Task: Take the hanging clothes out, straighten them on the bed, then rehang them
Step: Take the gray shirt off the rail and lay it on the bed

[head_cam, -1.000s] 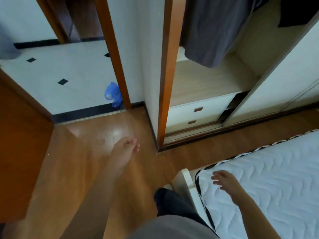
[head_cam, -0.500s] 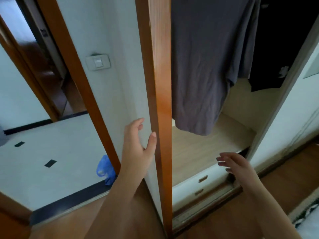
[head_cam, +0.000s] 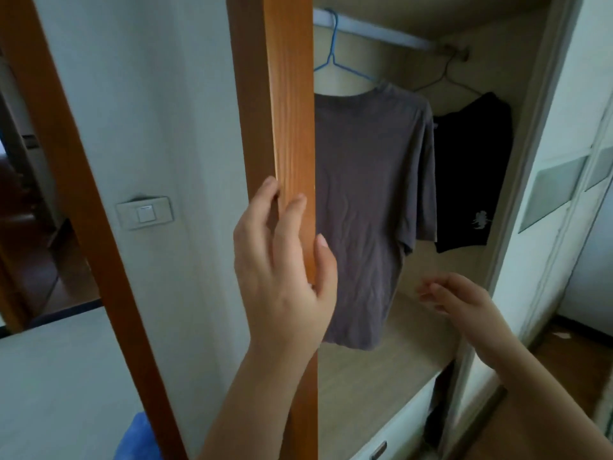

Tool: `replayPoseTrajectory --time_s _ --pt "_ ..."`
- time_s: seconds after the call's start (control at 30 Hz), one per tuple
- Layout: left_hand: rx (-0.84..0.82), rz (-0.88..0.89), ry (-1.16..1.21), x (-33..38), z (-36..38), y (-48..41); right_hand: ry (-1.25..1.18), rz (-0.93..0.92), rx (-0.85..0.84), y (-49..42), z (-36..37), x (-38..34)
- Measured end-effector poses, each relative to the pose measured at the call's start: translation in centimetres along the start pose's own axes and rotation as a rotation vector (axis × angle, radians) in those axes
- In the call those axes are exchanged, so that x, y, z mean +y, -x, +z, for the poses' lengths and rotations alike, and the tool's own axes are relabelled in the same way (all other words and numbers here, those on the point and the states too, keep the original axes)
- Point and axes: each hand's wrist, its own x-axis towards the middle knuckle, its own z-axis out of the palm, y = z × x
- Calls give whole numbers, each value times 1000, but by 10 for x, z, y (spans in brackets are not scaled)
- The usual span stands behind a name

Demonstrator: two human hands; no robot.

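Note:
A grey T-shirt hangs on a blue wire hanger from the white rail inside the open wardrobe. To its right, a black garment with a small white print hangs on a dark wire hanger. My left hand rests on the wooden wardrobe post, fingers on its front, thumb around its right edge. My right hand hovers empty, fingers loosely spread, low in the opening, right of the grey shirt's hem and apart from it.
The wardrobe's sliding door stands at the right. A pale shelf with drawers below lies under the clothes. A light switch is on the white wall at left, beside a wooden door frame. Something blue lies low left.
The view has risen from the floor and bed corner to the wardrobe rail. My left hand went up and took the post; my right hand lifted from over the mattress into the opening.

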Motion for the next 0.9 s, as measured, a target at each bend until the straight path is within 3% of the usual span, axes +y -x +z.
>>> replayPoseTrajectory --time_s 0.13,0.33,0.53,0.73,0.9 --pt "21 137 39 28 30 -15 -17 -90 8 -37 2 -17" --pt "-83 -61 121 21 92 -22 22 -229 -38 -105 2 -28" --pt "-78 -218 134 -14 173 -32 216 -448 -34 -203 -26 -54" --pt "-157 -396 152 -51 230 -51 477 -732 118 -306 -48 -91" --pt "-197 -401 57 -80 235 -49 822 -664 174 -373 -27 -107"
